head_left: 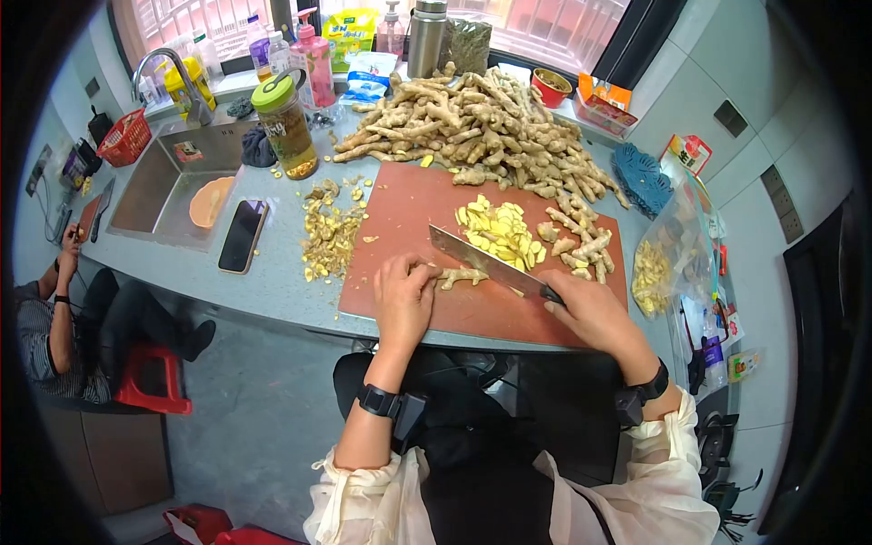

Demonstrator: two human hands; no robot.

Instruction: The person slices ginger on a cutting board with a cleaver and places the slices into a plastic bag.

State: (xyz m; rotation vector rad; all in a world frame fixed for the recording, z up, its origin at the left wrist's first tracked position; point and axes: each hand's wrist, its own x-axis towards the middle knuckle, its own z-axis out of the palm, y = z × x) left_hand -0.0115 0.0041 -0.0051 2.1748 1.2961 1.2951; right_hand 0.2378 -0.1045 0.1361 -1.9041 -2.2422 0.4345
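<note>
My right hand [592, 311] is wrapped round the handle of a cleaver [486, 259], whose wide blade points to the upper left over the reddish-brown cutting board [391, 204]. With bent fingers, my left hand [405, 295] presses on a piece of ginger root [465, 277] just in front of the blade; part of the root is hidden under the fingers. Behind the blade lies a heap of yellow ginger slices [500, 229]. Unsliced ginger pieces [579, 238] rest at the board's right side.
A large pile of ginger roots [472, 118] covers the counter behind the board. Ginger scraps [331, 232] lie left of it, near a phone [243, 236] and a lidded bottle [289, 132]. A sink [159, 195] is farther left. Another person [64, 327] sits at far left.
</note>
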